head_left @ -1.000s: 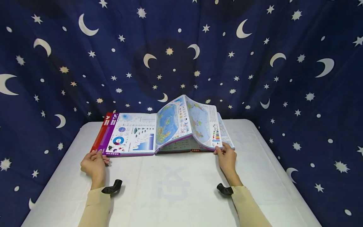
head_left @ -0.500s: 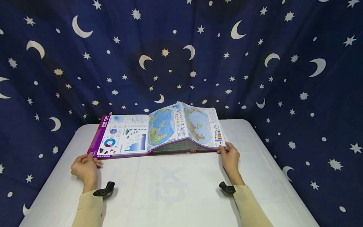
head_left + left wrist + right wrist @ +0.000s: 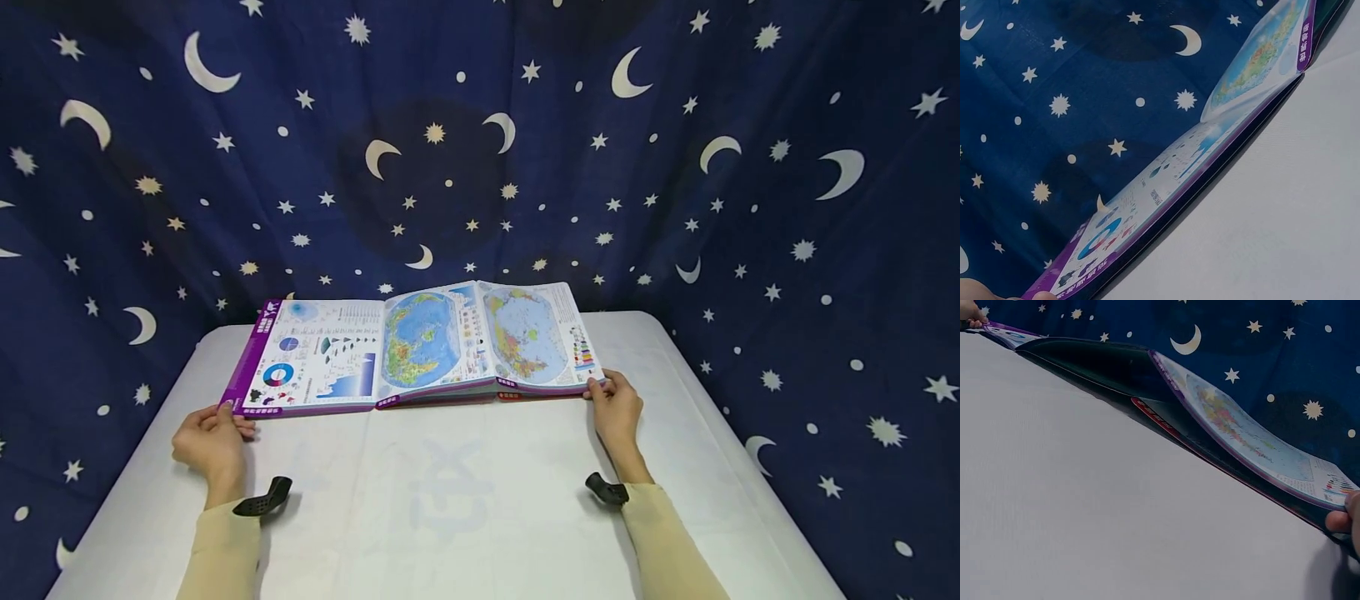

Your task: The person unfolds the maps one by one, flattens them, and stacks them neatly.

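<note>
A fold-out world map (image 3: 420, 346) with a purple left border lies stretched across the far part of the table. Its left panel carries charts, and two panels to the right show world maps. My left hand (image 3: 213, 442) pinches the near left corner, thumb on top. At the near right corner, my right hand (image 3: 618, 417) pinches the edge between thumb and fingers. The fold between the two map panels (image 3: 1235, 425) arches up in the right wrist view. Beneath it, another sheet with a red label (image 3: 1155, 417) is mostly hidden.
A white-covered table (image 3: 435, 508) extends in front of the map. Behind and at both sides hangs a dark blue curtain (image 3: 480, 150) printed with moons and stars. Each wrist wears a black device, one on the left (image 3: 264, 497) and one on the right (image 3: 606, 490).
The raised fold has sunk and the map panels have flattened. My left hand has moved left with its corner, my right hand slightly right. The red strip at the left is now covered.
</note>
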Motion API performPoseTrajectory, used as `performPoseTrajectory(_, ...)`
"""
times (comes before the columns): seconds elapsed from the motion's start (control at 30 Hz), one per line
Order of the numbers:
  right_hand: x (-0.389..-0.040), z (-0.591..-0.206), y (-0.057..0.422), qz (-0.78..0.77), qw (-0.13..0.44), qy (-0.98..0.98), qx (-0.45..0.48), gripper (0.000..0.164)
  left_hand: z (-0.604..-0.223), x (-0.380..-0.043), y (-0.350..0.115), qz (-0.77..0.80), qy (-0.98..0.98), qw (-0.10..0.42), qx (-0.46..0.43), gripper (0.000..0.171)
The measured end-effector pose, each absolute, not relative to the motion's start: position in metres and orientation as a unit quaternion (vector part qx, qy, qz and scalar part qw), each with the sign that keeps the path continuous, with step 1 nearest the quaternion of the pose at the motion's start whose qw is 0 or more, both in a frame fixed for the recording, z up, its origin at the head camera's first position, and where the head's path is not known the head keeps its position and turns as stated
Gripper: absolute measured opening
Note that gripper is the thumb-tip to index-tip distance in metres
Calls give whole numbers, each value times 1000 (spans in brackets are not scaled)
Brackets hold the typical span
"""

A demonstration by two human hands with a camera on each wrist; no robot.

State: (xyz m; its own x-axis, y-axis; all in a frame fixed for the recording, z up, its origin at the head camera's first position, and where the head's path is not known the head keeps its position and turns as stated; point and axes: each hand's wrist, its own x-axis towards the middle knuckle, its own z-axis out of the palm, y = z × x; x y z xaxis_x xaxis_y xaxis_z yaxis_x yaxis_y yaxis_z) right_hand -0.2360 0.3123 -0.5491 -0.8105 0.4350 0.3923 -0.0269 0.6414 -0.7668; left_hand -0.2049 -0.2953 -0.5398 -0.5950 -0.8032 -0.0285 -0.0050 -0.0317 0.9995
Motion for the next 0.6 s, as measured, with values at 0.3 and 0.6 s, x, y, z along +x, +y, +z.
performPoseTrajectory(0.3, -238, -548, 316, 410, 283, -858, -126, 28, -539, -207, -297, -647, -612, 305, 337, 28)
performPoseTrajectory(0.6, -236, -549, 317, 405, 283, -860, -130, 28, -540, -207, -302, -656, -601, 297, 346, 28)
